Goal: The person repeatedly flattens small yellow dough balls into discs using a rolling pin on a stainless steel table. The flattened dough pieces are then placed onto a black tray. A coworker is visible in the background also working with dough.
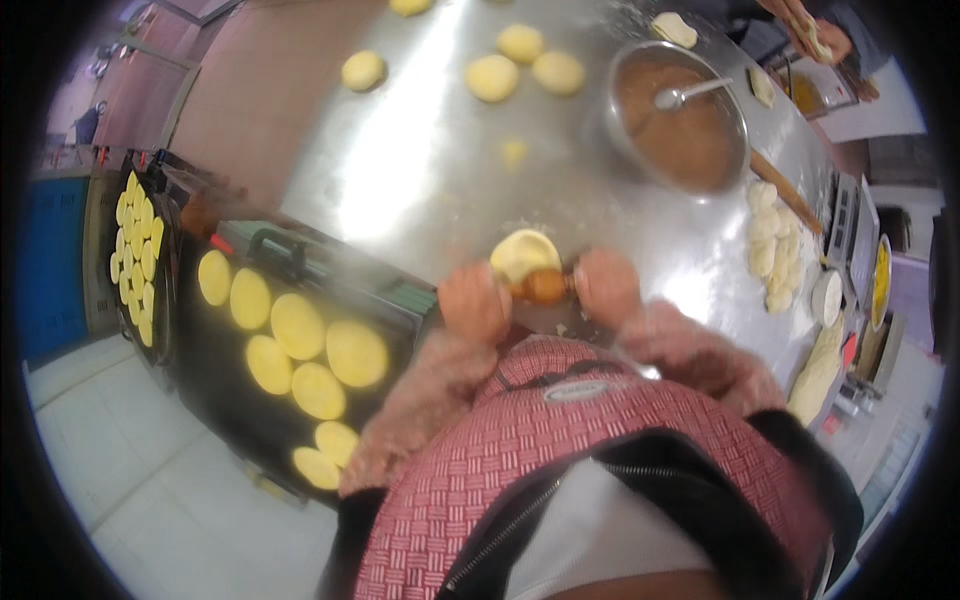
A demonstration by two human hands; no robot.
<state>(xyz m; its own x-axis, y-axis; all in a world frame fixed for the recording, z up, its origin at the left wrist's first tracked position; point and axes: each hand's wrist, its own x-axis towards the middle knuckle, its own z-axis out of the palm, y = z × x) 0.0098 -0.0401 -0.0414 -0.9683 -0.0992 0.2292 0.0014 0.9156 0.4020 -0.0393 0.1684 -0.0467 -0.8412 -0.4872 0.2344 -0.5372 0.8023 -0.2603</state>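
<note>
Both of my hands grip a wooden rolling pin (546,286) at the near edge of a steel worktable (465,217). My left hand (472,302) is closed around one end, and my right hand (606,288) around the other. Under the pin's thick middle lies a yellow dough round (526,253); its far part is spread out, and the pin hides its near part. Farther back on the steel sit several plump yellow dough pieces (492,78), three of them close together.
At left, a black griddle (217,360) carries several flat yellow rounds (298,326); a second griddle (135,262) stands beyond. A metal bowl of brown filling (679,120) holds a spoon (686,93). Pale dough lumps (772,244) lie right, near another rolling pin (786,191). A co-worker's hands (817,34) hold dough.
</note>
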